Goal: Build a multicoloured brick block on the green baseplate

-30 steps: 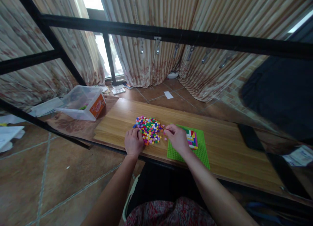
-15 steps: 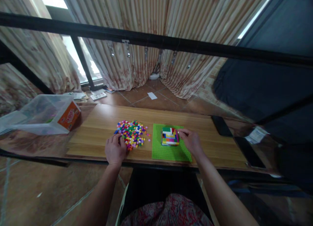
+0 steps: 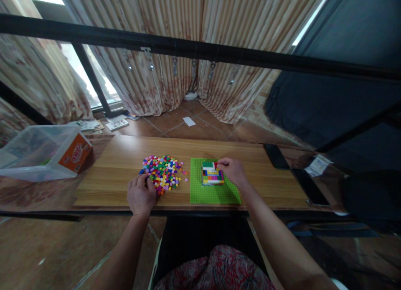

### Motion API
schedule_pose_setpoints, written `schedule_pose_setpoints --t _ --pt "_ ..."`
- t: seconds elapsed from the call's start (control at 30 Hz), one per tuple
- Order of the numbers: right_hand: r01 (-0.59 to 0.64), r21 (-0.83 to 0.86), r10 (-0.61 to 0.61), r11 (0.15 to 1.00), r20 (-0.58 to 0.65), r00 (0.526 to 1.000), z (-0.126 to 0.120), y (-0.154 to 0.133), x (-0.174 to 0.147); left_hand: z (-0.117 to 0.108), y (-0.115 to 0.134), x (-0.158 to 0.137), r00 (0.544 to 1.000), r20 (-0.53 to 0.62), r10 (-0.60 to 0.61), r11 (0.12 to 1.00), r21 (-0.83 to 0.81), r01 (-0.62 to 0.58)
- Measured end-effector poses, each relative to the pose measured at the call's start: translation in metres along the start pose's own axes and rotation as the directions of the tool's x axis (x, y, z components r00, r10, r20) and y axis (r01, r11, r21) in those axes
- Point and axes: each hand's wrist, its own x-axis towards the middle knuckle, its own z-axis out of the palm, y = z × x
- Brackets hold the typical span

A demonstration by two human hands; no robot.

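Note:
A flat block built of multicoloured toy building bricks (image 3: 213, 178) sits on a green studded baseplate (image 3: 216, 196). My right hand (image 3: 232, 171) reaches in from the right, thumb and finger pinched at the block's upper right corner. Whatever small brick is between these fingertips is mostly hidden. To the left lies a loose pile of small bricks (image 3: 164, 171) in many colours. My left hand (image 3: 141, 194) rests at the lower left edge of that pile with its fingers curled in. What it holds, if anything, cannot be made out.
Both works lie on a wooden board (image 3: 106, 181). A clear plastic box (image 3: 40, 156) with an orange label stands at the left. Two dark phone-like slabs, one farther back (image 3: 276, 156) and one nearer (image 3: 308, 187), lie at the right. A black rail (image 3: 188, 47) crosses beyond the board.
My right hand has moved in over the brick block's upper right corner from just beside it. My left hand stays at the pile's edge. The whole view has shifted slightly.

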Motion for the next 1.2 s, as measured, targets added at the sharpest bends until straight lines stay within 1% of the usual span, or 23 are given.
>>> schedule_pose_setpoints --t 0.2,0.4,0.53,0.73,0.83,1.03,1.2 --pt "0.014 0.001 -0.014 1.0 -0.063 0.998 0.002 0.003 0.002 -0.001 0.001 0.0 1.0 0.005 0.0 1.0 -0.008 0.0" --pt "0.029 0.07 -0.025 0.997 -0.053 0.998 0.002 0.008 0.002 -0.001 0.001 -0.001 1.0 0.012 -0.014 1.0 -0.011 0.014" --pt "0.008 0.097 -0.002 0.995 -0.058 0.998 0.004 0.009 0.002 -0.001 0.001 -0.001 1.0 0.02 -0.018 1.0 -0.008 0.018" --pt "-0.025 0.079 0.032 0.997 -0.088 0.996 0.003 0.008 0.0 0.0 0.001 -0.001 0.999 0.022 -0.026 1.0 -0.015 0.027" --pt "-0.057 0.1 0.068 0.993 -0.106 0.992 0.004 0.009 0.0 0.0 0.001 -0.001 0.999 0.024 -0.024 1.0 -0.013 0.024" --pt "-0.121 0.158 0.132 0.98 -0.061 0.989 0.015 0.017 0.003 -0.002 0.003 -0.001 0.999 0.027 -0.039 0.999 -0.032 0.04" --pt "-0.114 0.229 0.127 0.967 -0.045 0.991 0.023 0.02 0.0 -0.003 0.004 -0.001 0.998 0.041 -0.053 0.996 -0.062 0.056"
